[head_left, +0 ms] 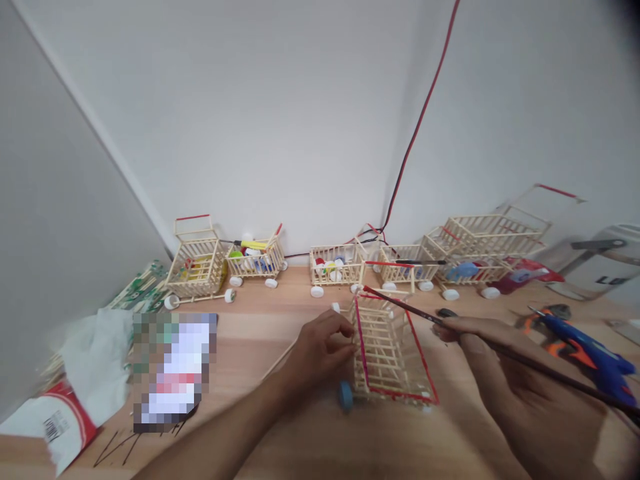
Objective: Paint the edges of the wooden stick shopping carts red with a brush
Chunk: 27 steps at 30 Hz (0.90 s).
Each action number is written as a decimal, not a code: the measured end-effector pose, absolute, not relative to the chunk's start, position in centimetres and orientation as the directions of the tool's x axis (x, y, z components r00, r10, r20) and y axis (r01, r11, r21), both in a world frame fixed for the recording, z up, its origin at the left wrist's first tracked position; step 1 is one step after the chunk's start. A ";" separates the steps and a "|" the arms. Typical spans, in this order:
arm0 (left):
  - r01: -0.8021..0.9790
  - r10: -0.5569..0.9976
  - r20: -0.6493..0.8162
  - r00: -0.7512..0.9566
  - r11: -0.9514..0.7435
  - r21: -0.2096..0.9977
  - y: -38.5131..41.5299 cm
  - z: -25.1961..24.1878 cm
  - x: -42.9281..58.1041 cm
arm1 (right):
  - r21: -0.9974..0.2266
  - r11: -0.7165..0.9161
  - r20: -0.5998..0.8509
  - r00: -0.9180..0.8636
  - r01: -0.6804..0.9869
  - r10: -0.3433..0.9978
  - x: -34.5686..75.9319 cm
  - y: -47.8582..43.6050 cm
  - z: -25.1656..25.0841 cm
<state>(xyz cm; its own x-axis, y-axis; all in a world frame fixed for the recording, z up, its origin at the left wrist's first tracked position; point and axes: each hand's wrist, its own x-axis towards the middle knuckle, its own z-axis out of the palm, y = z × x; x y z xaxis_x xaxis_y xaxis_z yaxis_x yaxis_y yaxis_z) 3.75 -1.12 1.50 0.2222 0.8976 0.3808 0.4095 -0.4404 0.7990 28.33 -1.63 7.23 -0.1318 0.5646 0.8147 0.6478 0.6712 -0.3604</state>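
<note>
and here, at the middle of the table [300,440], a small stick-built cart [383,341] is being attended to by both hands. the paintbrush [415,311] is gripped between the thumb and fingers of the right hand [520,373], its red tip held close to the far left corner of the basket; whether the wood is touched by it cannot be told. over on the left, the cart's side is met by the bent fingers of the left hand [323,340], though whether it is pinched there cannot be made out.

as for progress, most of the top edge appears to be covered: red is seen along the right, near and far edges, a more purplish tone along the left. the slats below have been left pale and bare, so the colouring seems well advanced around the rim alone.

a fine, open lattice is shown, slightly uneven at the joints, with a blue wheel [345,395] at the near left and a white wheel [336,307] at the far left. the near right corner is blurred.
</note>
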 end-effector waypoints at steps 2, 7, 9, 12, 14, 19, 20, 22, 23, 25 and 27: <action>0.411 0.898 0.381 0.222 -0.440 0.798 -1.1 1.4 3.7 | -0.339 0.665 0.818 -0.141 0.666 0.558 28.4 -1.7 7.4; 0.418 0.889 0.398 0.225 -0.457 0.785 -1.2 1.4 3.7 | -0.239 0.605 0.829 -0.164 0.760 0.534 29.1 -1.8 7.8; 0.416 0.892 0.395 0.221 -0.453 0.788 -1.2 1.5 3.8 | -0.232 0.600 0.831 -0.165 0.765 0.531 29.5 -1.7 7.8; 0.420 0.894 0.394 0.212 -0.448 0.789 -1.1 1.5 3.8 | -0.218 0.585 0.827 -0.170 0.781 0.536 30.2 -1.6 8.0; 0.424 0.894 0.394 0.213 -0.448 0.787 -1.1 1.6 3.8 | -0.191 0.580 0.828 -0.187 0.792 0.529 30.5 -1.6 8.2; 0.432 0.898 0.384 0.215 -0.440 0.787 -1.1 1.5 3.8 | -0.266 0.576 0.838 -0.110 0.773 0.534 31.3 -1.6 8.0; 0.434 0.900 0.381 0.214 -0.437 0.788 -1.1 1.4 3.8 | -0.304 0.565 0.829 -0.079 0.767 0.553 31.6 -1.6 7.7; 0.440 0.902 0.373 0.216 -0.431 0.788 -1.1 1.4 3.7 | -0.369 0.534 0.805 -0.025 0.761 0.592 32.1 -1.6 7.2; 0.442 0.902 0.371 0.219 -0.431 0.787 -1.1 1.4 3.7 | -0.383 0.524 0.798 -0.013 0.761 0.603 32.4 -1.6 6.9; 0.442 0.903 0.368 0.224 -0.430 0.787 -1.1 1.4 3.7 | -0.371 0.521 0.801 -0.018 0.768 0.598 33.0 -1.5 6.5; 0.436 0.901 0.371 0.225 -0.434 0.788 -1.1 1.4 3.7 | -0.365 0.517 0.807 -0.013 0.774 0.590 33.3 -1.5 6.3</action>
<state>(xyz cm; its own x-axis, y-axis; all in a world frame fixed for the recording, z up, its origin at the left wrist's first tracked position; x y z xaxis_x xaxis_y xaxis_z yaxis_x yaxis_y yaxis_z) 3.69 -1.10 1.43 0.2251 0.9009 0.3711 0.4365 -0.4338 0.7882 33.33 -1.46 6.28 -0.0130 0.5898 0.8074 0.7744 0.5168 -0.3650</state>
